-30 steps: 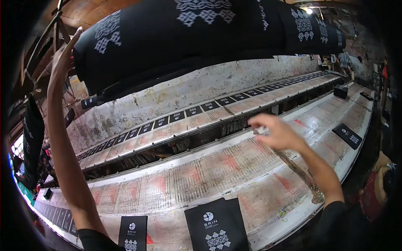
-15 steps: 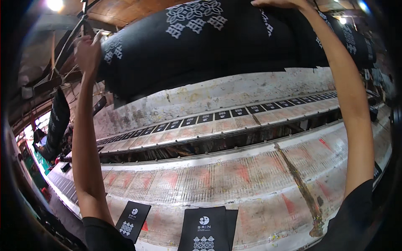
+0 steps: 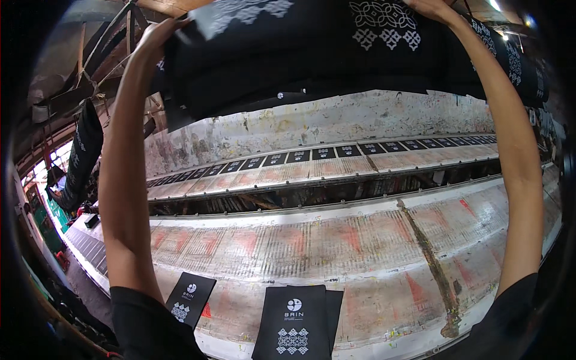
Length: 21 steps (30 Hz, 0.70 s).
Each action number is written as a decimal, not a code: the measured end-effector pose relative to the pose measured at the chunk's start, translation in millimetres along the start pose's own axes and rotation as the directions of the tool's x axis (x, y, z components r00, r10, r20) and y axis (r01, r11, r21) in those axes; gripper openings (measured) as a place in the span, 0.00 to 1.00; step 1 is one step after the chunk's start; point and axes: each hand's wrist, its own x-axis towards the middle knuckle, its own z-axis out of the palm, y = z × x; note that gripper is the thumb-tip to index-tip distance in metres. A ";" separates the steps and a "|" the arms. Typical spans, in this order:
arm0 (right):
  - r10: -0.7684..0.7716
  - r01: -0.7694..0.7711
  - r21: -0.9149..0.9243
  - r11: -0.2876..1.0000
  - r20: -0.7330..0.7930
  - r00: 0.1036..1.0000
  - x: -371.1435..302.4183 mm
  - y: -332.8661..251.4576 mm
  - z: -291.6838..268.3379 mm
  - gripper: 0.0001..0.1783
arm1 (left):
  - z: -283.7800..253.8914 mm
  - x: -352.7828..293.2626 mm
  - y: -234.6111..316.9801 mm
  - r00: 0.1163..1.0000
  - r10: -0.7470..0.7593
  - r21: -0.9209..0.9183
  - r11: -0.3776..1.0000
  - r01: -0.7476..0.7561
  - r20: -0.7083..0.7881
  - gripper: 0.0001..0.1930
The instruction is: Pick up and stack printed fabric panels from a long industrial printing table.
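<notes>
Black printed fabric (image 3: 300, 66) with white floral and lattice motifs hangs in overlapping pieces across the top of the view, above the tables. Both my arms are raised to it. My left hand (image 3: 161, 33) is closed at the left edge of the top piece, its fingertips slightly blurred. Closed on the upper edge further right is my right hand (image 3: 433, 9), partly cut off by the picture's rim. Below me, a small stack of black printed pieces (image 3: 293, 318) lies on the near table, with another black piece (image 3: 191, 298) to its left.
The long near table (image 3: 312, 246) has a pale, stained top with red marks and a brown seam. Behind it a second long table (image 3: 288, 175) bears a row of black printed pieces (image 3: 323, 153). A stained wall (image 3: 264, 123) stands beyond. Dark cloth (image 3: 86, 150) hangs at left.
My left hand has moved up and to the right with the fabric's left edge. The printed motifs have shifted, and the lower hem on the left hangs higher.
</notes>
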 end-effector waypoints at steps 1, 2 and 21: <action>0.026 -0.026 -0.030 0.999 0.014 1.000 -0.2 -9.1 -0.6 0.22 | -16.0 5.9 -14.4 0.997 -0.061 -0.018 0.998 0.060 -0.051 0.23; -0.020 0.020 0.025 0.999 0.006 1.000 26.9 -1.6 41.7 0.22 | -73.4 -6.9 -34.6 0.971 -0.156 0.024 0.986 0.163 -0.182 0.21; 0.516 -0.511 -0.558 0.653 -0.166 0.840 102.2 -84.9 73.3 0.22 | -133.6 -47.9 -45.5 0.998 -0.047 -0.251 0.967 0.034 -0.046 0.40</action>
